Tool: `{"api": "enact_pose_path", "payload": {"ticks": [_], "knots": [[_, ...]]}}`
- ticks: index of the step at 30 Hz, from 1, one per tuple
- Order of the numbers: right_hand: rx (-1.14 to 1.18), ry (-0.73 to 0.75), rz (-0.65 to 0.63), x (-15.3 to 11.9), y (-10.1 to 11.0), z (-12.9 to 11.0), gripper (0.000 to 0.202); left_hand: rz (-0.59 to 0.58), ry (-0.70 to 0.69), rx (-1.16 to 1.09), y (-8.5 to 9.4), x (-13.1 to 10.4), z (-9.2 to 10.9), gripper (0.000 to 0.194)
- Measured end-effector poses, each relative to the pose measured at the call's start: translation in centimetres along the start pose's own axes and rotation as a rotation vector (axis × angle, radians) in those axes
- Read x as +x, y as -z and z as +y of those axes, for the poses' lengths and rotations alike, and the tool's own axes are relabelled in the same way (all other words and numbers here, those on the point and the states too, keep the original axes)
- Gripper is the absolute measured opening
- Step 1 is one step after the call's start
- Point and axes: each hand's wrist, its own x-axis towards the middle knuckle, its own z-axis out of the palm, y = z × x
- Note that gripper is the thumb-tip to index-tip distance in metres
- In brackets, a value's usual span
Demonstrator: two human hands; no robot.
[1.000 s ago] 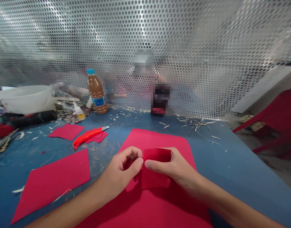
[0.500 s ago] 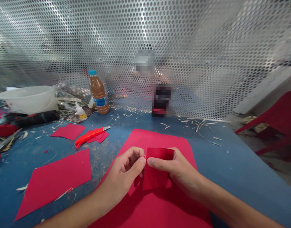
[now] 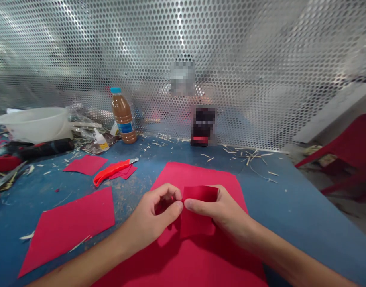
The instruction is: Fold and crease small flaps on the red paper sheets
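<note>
A small piece of red paper [image 3: 197,224], bent over at its upper part, is held above a larger red sheet [image 3: 201,261]. My right hand [image 3: 225,209] grips it from the right, thumb on the near face and the other fingers behind. At its left edge my left hand [image 3: 162,207] pinches with thumb and forefinger, which hide the bit of paper between them. Both hands hover over the big sheet and cast shadows on it.
On the blue table [image 3: 293,223] at left lie a red sheet [image 3: 72,227], smaller red pieces [image 3: 85,165] and an orange-handled cutter [image 3: 114,170]. Behind are a white tub [image 3: 36,123], glue bottle [image 3: 101,140], brown-filled bottle [image 3: 123,117] and perforated metal wall [image 3: 260,59]. Straw bits are scattered about.
My left hand has shifted very slightly left, its fingertips staying by the paper's left edge. My right hand keeps its grip on the small red paper.
</note>
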Motion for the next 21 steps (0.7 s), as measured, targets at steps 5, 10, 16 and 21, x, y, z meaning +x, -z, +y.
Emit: {"api": "enact_pose_path", "payload": {"ticks": [5, 10, 16, 21], "knots": [[0.019, -0.021, -0.019, -0.1, 0.0, 0.1, 0.031, -0.038, 0.004, -0.058, -0.2, 0.2, 0.6, 0.021], [0.057, 0.017, -0.02, -0.2, 0.0, 0.4, 0.025, -0.007, -0.001, -0.14, -1.0, 0.2, 1.2, 0.025], [0.057, 0.024, -0.01, -0.1, 0.2, 0.7, 0.027, -0.011, 0.024, -0.206, -0.7, -0.1, 0.9, 0.028], [0.062, 0.032, -0.017, -0.1, 0.4, 0.7, 0.023, -0.032, 0.047, -0.181, -0.2, -0.1, 0.8, 0.024]]}}
